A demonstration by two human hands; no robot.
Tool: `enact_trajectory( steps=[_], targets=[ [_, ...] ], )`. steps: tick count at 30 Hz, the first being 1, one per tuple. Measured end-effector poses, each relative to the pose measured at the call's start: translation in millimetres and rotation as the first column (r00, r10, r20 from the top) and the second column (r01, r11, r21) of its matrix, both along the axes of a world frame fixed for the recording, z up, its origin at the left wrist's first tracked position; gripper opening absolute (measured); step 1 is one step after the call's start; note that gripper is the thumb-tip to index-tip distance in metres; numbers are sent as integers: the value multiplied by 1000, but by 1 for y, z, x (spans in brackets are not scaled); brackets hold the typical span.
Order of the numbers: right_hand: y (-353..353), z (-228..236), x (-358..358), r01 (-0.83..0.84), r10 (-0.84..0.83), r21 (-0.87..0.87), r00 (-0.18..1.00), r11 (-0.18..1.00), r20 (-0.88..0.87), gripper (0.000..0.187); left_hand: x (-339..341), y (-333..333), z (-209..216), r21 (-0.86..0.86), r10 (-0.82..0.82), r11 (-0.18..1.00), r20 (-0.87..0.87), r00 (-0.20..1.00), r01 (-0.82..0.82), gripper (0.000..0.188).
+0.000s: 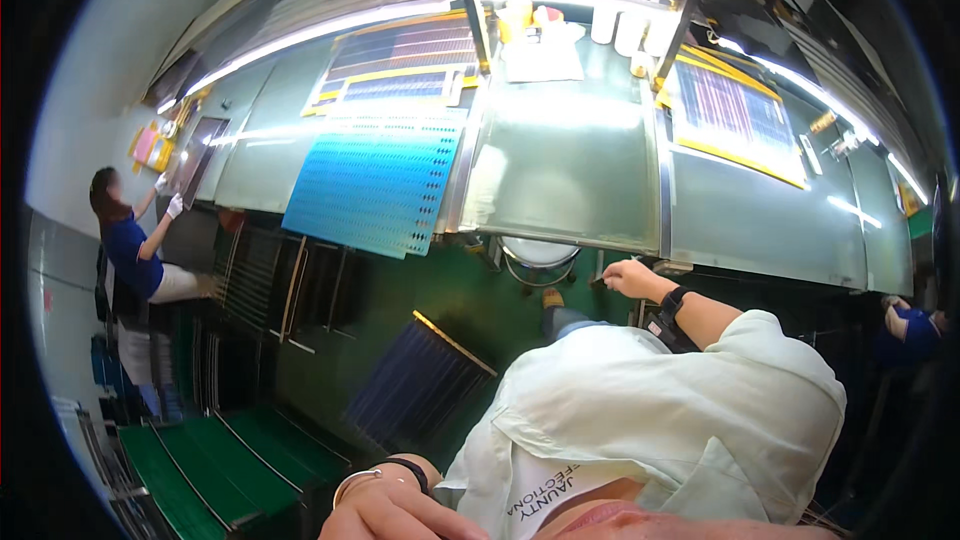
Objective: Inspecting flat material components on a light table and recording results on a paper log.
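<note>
My right hand (632, 280), with a dark watch on the wrist, reaches out just below the front edge of the glass-topped workbench (570, 185). Its fingers are curled together at a small dark thing that I cannot make out. Low in the picture, my left hand (385, 512) is close to my chest, wearing a bracelet and a dark band. The lower edge cuts off its fingers. Between me and the bench, a dark blue panel with a yellow edge (420, 380) slants over the green floor; what supports it is hidden.
A blue perforated sheet (370, 180) overhangs the bench's front edge. Yellow-edged striped panels (735, 110) lie at the right. A round stool (540, 252) stands under the bench, and green racks (230, 460) at lower left. A gloved person (135, 240) handles a panel at far left.
</note>
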State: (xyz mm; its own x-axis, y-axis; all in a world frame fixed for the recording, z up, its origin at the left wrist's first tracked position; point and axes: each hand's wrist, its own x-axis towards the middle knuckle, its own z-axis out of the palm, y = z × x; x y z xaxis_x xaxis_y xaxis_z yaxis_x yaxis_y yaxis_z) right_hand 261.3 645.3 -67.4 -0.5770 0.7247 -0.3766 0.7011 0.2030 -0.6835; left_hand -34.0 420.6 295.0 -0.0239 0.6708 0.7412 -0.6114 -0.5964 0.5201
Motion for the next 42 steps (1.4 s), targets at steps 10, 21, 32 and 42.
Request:
enact_trajectory(
  steps=[10, 21, 32, 42],
  targets=[
    [136, 13, -15, 142, -123, 145, 984, 979, -131, 19, 25, 102, 50, -647, -148, 745, 78, 986, 163, 26],
    [254, 24, 22, 388, -349, 98, 895, 916, -279, 22, -21, 227, 14, -39, -362, 926, -374, 854, 376, 17],
    [325, 177, 207, 908, -578, -409, -287, 90, -764, 51, -14, 276, 27, 79, -497, 781, -523, 693, 619, 31],
    [367, 178, 215, 898, -723, -436, -344, -67, -599, 42, -69, 284, -93, -431, -378, 902, -749, 545, 33, 43]
  ],
)
